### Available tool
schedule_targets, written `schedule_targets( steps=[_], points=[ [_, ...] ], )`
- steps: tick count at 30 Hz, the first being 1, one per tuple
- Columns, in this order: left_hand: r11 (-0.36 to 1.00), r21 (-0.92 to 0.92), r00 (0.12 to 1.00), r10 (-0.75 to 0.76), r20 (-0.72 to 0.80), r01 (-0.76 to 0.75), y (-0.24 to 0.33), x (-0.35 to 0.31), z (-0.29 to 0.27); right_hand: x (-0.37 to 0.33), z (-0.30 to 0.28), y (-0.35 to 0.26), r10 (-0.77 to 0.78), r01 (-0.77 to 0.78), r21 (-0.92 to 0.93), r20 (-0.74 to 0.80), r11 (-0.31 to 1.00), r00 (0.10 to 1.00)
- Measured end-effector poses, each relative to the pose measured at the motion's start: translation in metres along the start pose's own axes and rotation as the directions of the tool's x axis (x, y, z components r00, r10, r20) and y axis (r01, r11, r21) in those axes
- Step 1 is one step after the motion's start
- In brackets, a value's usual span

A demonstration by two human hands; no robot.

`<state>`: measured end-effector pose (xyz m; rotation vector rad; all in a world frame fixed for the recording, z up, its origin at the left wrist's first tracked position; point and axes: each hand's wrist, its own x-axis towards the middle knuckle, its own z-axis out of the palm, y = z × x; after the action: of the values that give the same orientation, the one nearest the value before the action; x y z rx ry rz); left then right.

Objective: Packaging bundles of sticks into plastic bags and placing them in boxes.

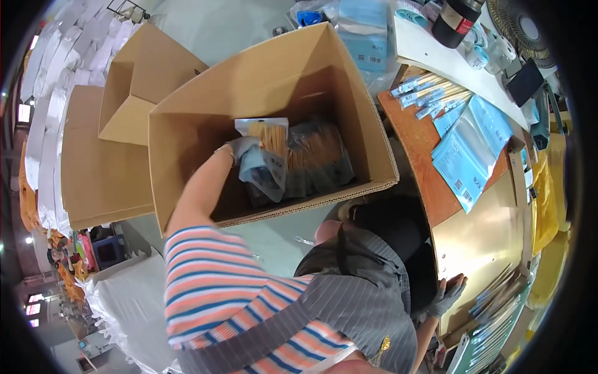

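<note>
My left hand [244, 151], in a grey glove, reaches down into a large cardboard box [274, 68] and is closed on a plastic bag of thin wooden sticks [274, 138]. Under and beside it, more bags of wooden sticks [324, 153] lie on the bottom of the box. Off to the right, my right hand [447, 295], also gloved, rests at the edge of a shiny metal-topped table [479, 243]. Its fingers are stretched out, with nothing visible in them.
Blue flat bags [470, 156] and bundles of sticks [430, 93] lie on a brown board. A dark flask [456, 23] stands on a white table. More sticks [492, 330] fill a tray at lower right. Another open carton [140, 87] stands left, near stacked white sacks [62, 75].
</note>
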<state>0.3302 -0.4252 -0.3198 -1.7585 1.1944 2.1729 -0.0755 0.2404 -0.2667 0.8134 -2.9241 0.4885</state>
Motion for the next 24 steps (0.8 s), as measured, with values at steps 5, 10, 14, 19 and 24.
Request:
schedule_targets(
  steps=[5,10,14,19,24],
  points=[
    [0.434,0.814,0.778,0.322,-0.540,0.386,-0.033,0.066,-0.098,0.012,0.027,-0.003,-0.019,0.017,0.068,0.028,0.998,0.999],
    [0.705,0.708,0.993,0.102,-0.053,-0.034,0.079,0.035,0.010,-0.009,0.019,-0.005,0.029,-0.029,0.010,-0.094,1.000,0.995],
    [0.674,0.543,0.865,0.424,0.269,-0.500,0.155,-0.118,0.139,-0.013,0.037,0.013,0.018,-0.025,-0.062,-0.104,0.998,0.994],
    [0.416,0.491,0.643,0.538,0.545,-0.765,0.158,-0.199,0.253,0.004,0.034,-0.024,0.144,-0.143,0.018,-0.048,0.989,0.988],
    [0.283,0.406,0.492,0.398,0.774,-0.869,0.115,-0.218,0.352,0.011,0.031,-0.044,0.066,-0.076,-0.068,-0.140,0.995,0.988]
  ],
)
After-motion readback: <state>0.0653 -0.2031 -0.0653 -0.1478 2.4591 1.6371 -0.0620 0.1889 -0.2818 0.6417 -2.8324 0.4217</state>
